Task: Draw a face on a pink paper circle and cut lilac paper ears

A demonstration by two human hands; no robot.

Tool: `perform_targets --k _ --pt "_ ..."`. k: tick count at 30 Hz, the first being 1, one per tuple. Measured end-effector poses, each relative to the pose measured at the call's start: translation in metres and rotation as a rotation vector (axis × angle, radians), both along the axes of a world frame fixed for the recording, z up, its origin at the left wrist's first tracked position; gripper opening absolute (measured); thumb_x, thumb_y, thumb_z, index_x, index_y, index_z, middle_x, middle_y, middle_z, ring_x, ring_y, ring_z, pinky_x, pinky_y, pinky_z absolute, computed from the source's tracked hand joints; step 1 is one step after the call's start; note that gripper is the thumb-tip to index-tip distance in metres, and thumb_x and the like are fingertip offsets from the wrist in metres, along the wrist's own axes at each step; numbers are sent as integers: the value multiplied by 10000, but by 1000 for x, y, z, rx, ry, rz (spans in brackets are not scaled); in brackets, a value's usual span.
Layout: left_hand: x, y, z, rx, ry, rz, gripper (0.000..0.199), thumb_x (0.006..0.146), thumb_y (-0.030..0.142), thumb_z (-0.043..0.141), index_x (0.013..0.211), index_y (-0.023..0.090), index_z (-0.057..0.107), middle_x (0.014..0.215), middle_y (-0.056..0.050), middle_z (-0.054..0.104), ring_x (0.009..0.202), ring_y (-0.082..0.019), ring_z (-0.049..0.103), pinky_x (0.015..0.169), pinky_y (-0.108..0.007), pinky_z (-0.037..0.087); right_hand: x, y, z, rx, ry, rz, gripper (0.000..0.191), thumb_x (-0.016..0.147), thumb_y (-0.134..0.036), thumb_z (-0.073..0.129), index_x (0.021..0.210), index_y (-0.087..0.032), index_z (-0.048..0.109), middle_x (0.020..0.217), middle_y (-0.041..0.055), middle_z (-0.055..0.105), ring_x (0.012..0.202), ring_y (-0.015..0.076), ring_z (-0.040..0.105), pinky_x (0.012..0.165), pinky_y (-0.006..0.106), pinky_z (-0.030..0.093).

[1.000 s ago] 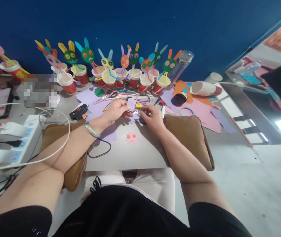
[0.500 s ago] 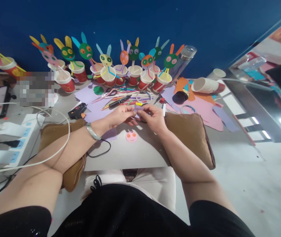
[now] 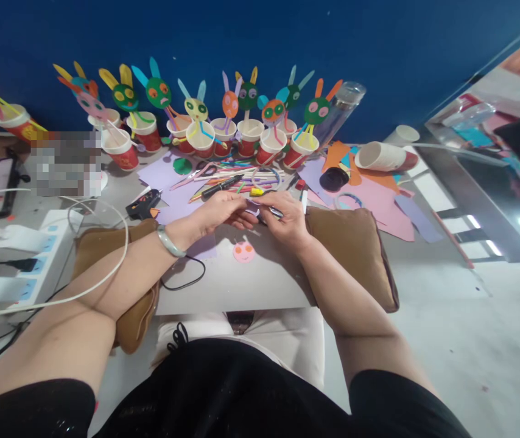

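Note:
My left hand (image 3: pixel 223 213) and my right hand (image 3: pixel 286 220) meet over the middle of the table, fingertips almost touching. Between them is a small piece of purple paper (image 3: pixel 253 210), pinched by both hands and mostly covered by the fingers. A slim silver-and-dark object (image 3: pixel 273 212) also shows in my right hand; its kind is not clear. Just below the hands, a round pink paper face (image 3: pixel 244 252) with orange eyes and a drawn smile lies flat on the table. Beyond the fingers are a black marker (image 3: pixel 222 187) and several colored sticks (image 3: pixel 237 173).
Red-and-white paper cups (image 3: pixel 200 140) holding paper animal figures line the blue wall. A black glue gun (image 3: pixel 145 204) lies left, near a white power strip (image 3: pixel 47 255) with cables. Brown cushions (image 3: pixel 349 255) flank the table front. Colored paper sheets (image 3: pixel 369 201) and stacked cups (image 3: pixel 381 157) lie right.
The purple paper has turned between my fingers and shows less of its face. The silver-and-dark object in my right hand is now more visible. The pink face stays put.

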State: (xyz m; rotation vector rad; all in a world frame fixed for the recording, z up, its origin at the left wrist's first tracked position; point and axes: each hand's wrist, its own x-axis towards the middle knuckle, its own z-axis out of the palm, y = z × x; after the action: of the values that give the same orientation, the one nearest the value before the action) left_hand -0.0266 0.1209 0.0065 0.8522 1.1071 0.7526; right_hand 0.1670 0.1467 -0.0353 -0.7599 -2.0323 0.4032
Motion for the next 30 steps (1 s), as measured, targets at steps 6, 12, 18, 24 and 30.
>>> perform_targets --k 6,12,18,24,30 --pt "1 -1 1 64 55 10 201 964 123 538 797 135 648 682 -62 772 578 -136 737 569 -211 561 -1 -1 -1 -114 89 -17 130 920 -305 661 902 -227 763 874 49 805 836 212 738 840 384 576" --pt "-3 1 -1 333 201 84 138 893 77 610 772 141 629 577 9 665 564 -106 701 553 -178 524 -4 -1 7 -693 250 84 225 810 -387 755 767 -193 651 650 -10 678 551 117 565 585 276 473" --pt "-10 3 -5 584 203 26 65 844 122 695 781 133 684 632 12 665 572 -83 659 572 -187 544 -5 -1 12 -842 262 166 307 786 -446 799 725 -185 650 607 -17 647 550 102 540 566 254 421" --pt "-9 0 -5 384 146 -51 111 848 117 745 802 124 645 646 -28 731 570 -112 700 563 -201 558 -5 0 7 -821 328 175 427 748 -564 859 763 -192 650 636 -19 655 520 96 533 519 253 422" --pt "-10 2 -7 269 38 -11 68 876 118 718 882 126 651 679 -39 760 603 -134 744 579 -208 572 -6 -1 6 -806 400 215 392 759 -532 868 883 -222 662 669 -37 669 515 97 556 511 255 480"
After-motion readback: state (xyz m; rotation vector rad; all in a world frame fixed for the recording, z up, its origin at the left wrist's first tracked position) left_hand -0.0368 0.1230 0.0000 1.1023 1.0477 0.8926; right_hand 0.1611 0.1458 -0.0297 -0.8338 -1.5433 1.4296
